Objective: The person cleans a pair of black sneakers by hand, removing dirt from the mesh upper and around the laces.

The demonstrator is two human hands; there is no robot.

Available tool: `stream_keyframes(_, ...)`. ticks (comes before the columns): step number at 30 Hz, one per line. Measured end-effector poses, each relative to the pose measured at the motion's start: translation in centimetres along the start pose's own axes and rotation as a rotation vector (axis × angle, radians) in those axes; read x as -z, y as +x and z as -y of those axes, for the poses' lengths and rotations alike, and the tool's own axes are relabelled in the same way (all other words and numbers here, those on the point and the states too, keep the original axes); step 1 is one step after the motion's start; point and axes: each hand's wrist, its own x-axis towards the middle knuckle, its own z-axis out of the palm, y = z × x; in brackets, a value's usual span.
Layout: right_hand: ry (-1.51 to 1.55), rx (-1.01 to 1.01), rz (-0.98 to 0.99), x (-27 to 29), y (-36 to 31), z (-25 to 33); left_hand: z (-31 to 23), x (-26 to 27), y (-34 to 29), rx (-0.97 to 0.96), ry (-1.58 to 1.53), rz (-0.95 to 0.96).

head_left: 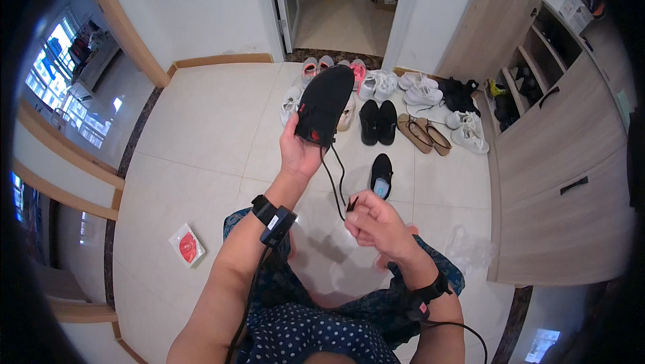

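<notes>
My left hand (301,154) is closed round the heel end of a black shoe (327,98), lifted above the floor with its toe pointing away from me. Red shows at the shoe's opening. Two long black shoelaces (333,184) hang from the shoe and run down to my right hand (376,224). The fingers of that hand are pinched together on the laces, and a short dark end sticks up beside the thumb. On the floor just beyond my right hand lies a single black slip-on shoe (381,173) with a pale insole.
Pairs of shoes stand in rows before the doorway, including black shoes (377,122), brown flats (423,133) and white sneakers (468,132). An opened shoe cabinet (537,182) is at the right. A red-and-white packet (187,246) lies at the left. Cabled devices (275,219) are strapped to both wrists.
</notes>
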Motion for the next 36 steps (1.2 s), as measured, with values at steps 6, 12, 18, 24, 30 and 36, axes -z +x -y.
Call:
stream_keyframes(6, -0.063, 0.271, -0.078, 0.6, -1.2, 1.0, -0.7, 1.9, 1.9, -0.024, 0.059, -0.069)
stream_keyframes(12, -0.299, 0.465, 0.172, -0.4, -3.7, 1.5, -1.6, 6.4, 3.8, -0.228, 0.019, -0.323)
stream_keyframes(18, -0.398, 0.712, 0.404, -2.2, -4.9, 2.2, -1.5, 7.5, 3.8, -0.172, -0.036, -0.143)
stream_keyframes(24, -0.390, 0.737, 0.383, -2.8, -5.3, 2.5, -0.9, 7.6, 4.0, -0.165, 0.009, -0.069)
stream_keyframes(30, -0.411, 0.858, 0.225, -2.4, -5.2, 2.6, -1.6, 8.5, 4.4, -0.159, -0.002, -0.110)
stream_keyframes(36, -0.537, 1.034, -0.087, -2.5, -5.4, 2.7, -1.0, 8.6, 4.8, -0.165, -0.015, -0.152)
